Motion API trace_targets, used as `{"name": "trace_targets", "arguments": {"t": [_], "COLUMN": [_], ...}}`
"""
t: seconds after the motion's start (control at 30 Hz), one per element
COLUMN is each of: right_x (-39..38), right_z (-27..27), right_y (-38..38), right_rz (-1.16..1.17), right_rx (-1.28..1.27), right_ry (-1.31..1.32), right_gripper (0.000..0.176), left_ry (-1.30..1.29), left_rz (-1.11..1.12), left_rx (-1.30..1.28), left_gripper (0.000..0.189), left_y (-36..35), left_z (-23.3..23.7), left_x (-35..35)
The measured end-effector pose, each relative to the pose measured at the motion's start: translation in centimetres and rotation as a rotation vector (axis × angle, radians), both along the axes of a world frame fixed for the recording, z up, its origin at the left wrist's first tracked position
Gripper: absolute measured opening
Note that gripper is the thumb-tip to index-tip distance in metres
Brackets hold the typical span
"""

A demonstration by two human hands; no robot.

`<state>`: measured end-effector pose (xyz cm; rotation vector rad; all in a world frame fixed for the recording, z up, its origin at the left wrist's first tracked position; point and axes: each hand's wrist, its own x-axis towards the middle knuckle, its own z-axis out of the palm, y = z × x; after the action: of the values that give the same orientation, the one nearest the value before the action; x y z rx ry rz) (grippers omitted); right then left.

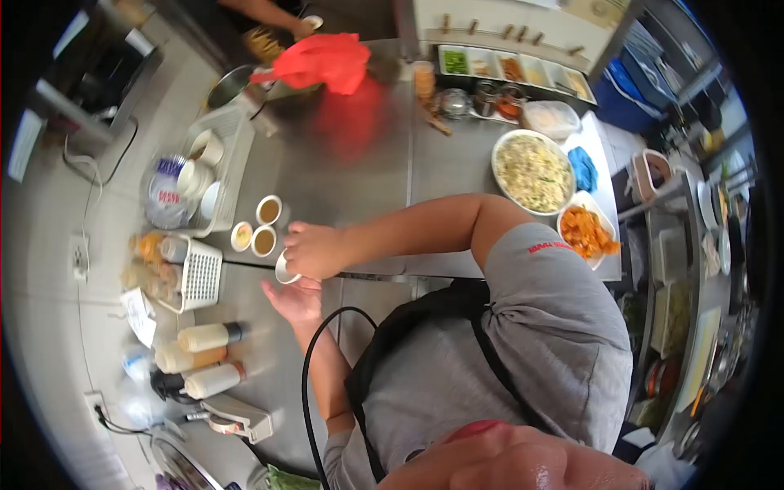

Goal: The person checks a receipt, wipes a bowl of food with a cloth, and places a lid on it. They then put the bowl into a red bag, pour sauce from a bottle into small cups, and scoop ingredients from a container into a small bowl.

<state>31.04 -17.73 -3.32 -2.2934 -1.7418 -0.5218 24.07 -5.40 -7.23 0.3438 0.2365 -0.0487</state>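
Note:
Over the steel counter, my right hand has its fingers curled down at a small white cup. My left hand is palm up just below that cup, with its thumb and fingers apart. Whether the left hand touches the cup cannot be made out. Close by on the counter stand two white cups of brown sauce, one behind the other. Left of them is a white cup with pale yellow and orange contents.
A large bowl of pale mixed food and a dish of orange food stand at right. White baskets and squeeze bottles line the left. A red bag lies at the back, near another person's arm.

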Motion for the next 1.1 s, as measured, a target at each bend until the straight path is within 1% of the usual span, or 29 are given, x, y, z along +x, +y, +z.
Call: {"name": "trace_targets", "arguments": {"t": [0.03, 0.1, 0.13, 0.17, 0.2, 0.23, 0.27, 0.3, 0.33, 0.37, 0.4, 0.43, 0.5, 0.6, 0.7, 0.8, 0.9, 1.0, 1.1], "right_x": [-0.4, -0.4, -0.2, 0.5, 1.7, 3.6, 6.0, 7.9, 10.2, 10.5, 10.0, 10.6, 11.7, 12.1, 12.9, 14.1, 14.8, 13.9, 13.2], "right_z": [0.0, 1.3, 2.5, 4.0, 5.3, 6.0, 5.6, 6.0, 3.5, 3.5, 3.0, 0.8, -2.2, -2.5, -2.9, -2.0, -2.5, -3.4, -4.1], "right_y": [-2.0, -6.7, -9.4, -12.8, -16.7, -21.1, -26.0, -30.5, -36.9, -42.1, -45.7, -49.8, -54.6, -55.7, -55.9, -55.4, -55.6, -55.5, -55.9], "right_rz": [0.021, -0.085, -0.132, -0.222, -0.307, -0.435, -0.540, -1.064, -1.187, -1.310, -1.482, -1.584, -1.692, -1.725, -1.711, -1.688, -1.722, -1.616, -1.699], "right_rx": [0.027, 0.016, 0.010, 0.035, 0.058, 0.005, 0.045, -0.104, -0.018, -0.195, -0.192, -0.169, -0.161, -0.170, -0.095, -0.128, -0.241, -0.271, -0.058], "right_ry": [0.007, 0.079, 0.117, 0.112, 0.106, 0.079, -0.012, 0.282, 0.170, 0.190, 0.180, 0.174, 0.214, 0.393, 0.445, 0.331, 0.209, 0.256, 0.423], "right_gripper": [0.008, 0.010, 0.012, 0.014, 0.017, 0.019, 0.019, 0.018, 0.015, 0.015, 0.018, 0.019, 0.022, 0.023, 0.023, 0.020, 0.019, 0.018, 0.017], "left_ry": [-0.006, -0.016, -0.029, -0.089, -0.034, 0.017, 0.017, 0.019, 0.023, 0.048, 0.074, 0.097, 0.077, 0.094, 0.153, 0.159, 0.151, 0.141, 0.144], "left_rz": [-0.056, -0.159, -0.199, -0.260, -0.290, -0.317, -0.336, -0.353, -0.366, -0.394, -0.418, -0.439, -0.484, -0.551, -0.568, -0.584, -0.608, -0.635, -0.665], "left_rx": [-0.062, -0.192, -0.055, -0.135, -0.106, -0.076, -0.074, -0.069, -0.066, -0.056, -0.046, -0.035, -0.024, -0.003, 0.122, 0.195, 0.232, 0.254, 0.259], "left_gripper": [0.056, 0.054, 0.053, 0.053, 0.053, 0.054, 0.055, 0.056, 0.057, 0.058, 0.059, 0.060, 0.059, 0.058, 0.057, 0.055, 0.054, 0.053, 0.051], "left_y": [-1.2, -4.0, -6.0, -7.7, -9.4, -11.0, -12.7, -14.3, -15.8, -17.3, -18.5, -19.9, -22.2, -24.6, -25.5, -26.3, -27.5, -28.8, -29.6], "left_z": [-0.2, -1.2, -1.1, -1.5, -1.4, -1.4, -1.4, -1.4, -1.6, -1.8, -2.0, -2.1, -2.2, -3.1, -3.3, -3.0, -2.8, -2.4, -2.3], "left_x": [0.7, 2.2, 2.9, 3.6, 4.3, 4.9, 5.3, 5.7, 5.9, 6.0, 6.2, 6.5, 6.4, 6.8, 7.7, 9.5, 10.7, 12.0, 13.3]}}
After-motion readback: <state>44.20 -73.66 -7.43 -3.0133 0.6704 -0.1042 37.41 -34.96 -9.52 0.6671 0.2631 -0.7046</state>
